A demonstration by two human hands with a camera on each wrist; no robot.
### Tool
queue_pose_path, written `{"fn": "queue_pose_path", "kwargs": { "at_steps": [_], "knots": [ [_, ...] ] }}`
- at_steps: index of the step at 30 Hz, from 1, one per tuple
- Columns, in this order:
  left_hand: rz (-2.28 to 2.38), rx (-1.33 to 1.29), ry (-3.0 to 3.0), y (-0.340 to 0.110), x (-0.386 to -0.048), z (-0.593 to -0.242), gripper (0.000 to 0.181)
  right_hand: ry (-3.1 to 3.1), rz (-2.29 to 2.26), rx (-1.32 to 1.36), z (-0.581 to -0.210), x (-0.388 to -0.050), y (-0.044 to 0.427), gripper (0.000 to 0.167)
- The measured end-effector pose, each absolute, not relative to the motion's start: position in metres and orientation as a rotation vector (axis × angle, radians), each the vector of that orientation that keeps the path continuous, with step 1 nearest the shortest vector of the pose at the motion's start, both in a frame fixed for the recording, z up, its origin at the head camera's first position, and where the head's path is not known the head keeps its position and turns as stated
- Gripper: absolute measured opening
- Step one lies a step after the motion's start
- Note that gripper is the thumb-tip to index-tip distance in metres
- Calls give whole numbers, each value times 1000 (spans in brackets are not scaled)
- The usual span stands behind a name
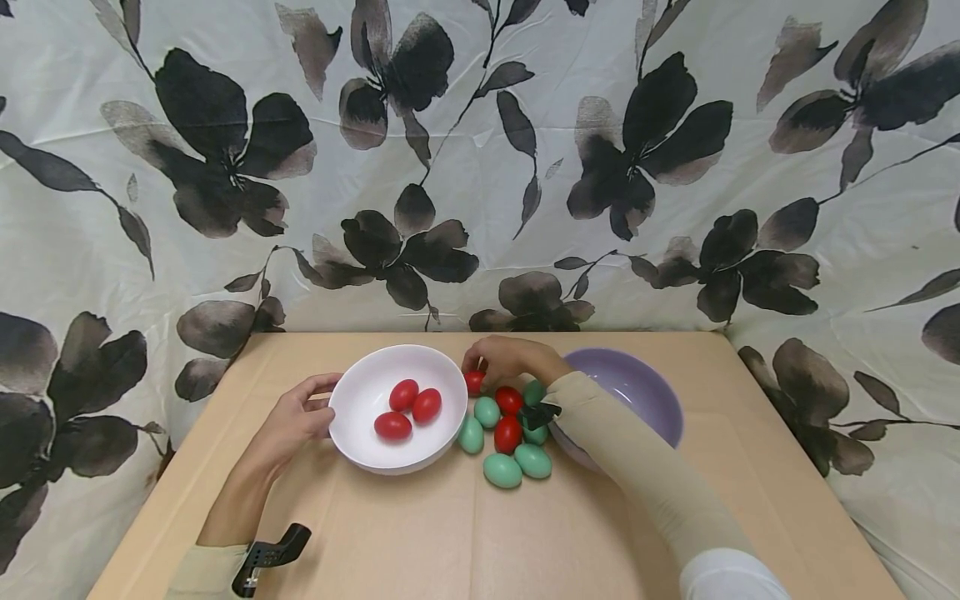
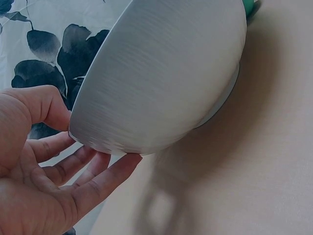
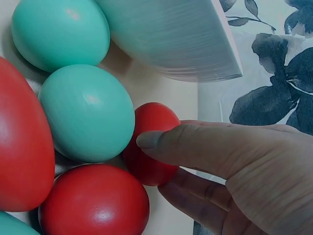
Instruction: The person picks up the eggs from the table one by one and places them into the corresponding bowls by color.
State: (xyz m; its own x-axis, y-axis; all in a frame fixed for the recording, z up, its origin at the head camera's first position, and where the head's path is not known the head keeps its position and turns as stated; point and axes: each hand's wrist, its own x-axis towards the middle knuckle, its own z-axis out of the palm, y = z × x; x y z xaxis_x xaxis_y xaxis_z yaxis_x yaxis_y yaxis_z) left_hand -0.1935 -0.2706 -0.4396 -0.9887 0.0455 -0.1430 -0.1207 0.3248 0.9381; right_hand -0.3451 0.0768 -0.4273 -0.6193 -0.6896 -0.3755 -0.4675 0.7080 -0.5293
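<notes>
On the left, my left hand holds the white bowl by its side, thumb at the rim and fingers against the outer wall. Three red eggs lie in that bowl. To its right, my right hand pinches a red egg between thumb and fingers, at the far end of a cluster of eggs. Beside this egg are a green egg and another red egg. My right forearm crosses over part of the cluster and the purple bowl.
Several green eggs and two more red eggs lie on the wooden table between the two bowls. A floral cloth hangs behind the table's far edge.
</notes>
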Motion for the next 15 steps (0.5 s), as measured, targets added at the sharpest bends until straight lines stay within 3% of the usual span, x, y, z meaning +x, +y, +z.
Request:
{"fn": "queue_pose_path", "kwargs": {
  "at_steps": [15],
  "knots": [
    [1751,-58,2427,-272,-195,-440,63,2331,-507,-903,-430,-347,77,34]
  ]
}}
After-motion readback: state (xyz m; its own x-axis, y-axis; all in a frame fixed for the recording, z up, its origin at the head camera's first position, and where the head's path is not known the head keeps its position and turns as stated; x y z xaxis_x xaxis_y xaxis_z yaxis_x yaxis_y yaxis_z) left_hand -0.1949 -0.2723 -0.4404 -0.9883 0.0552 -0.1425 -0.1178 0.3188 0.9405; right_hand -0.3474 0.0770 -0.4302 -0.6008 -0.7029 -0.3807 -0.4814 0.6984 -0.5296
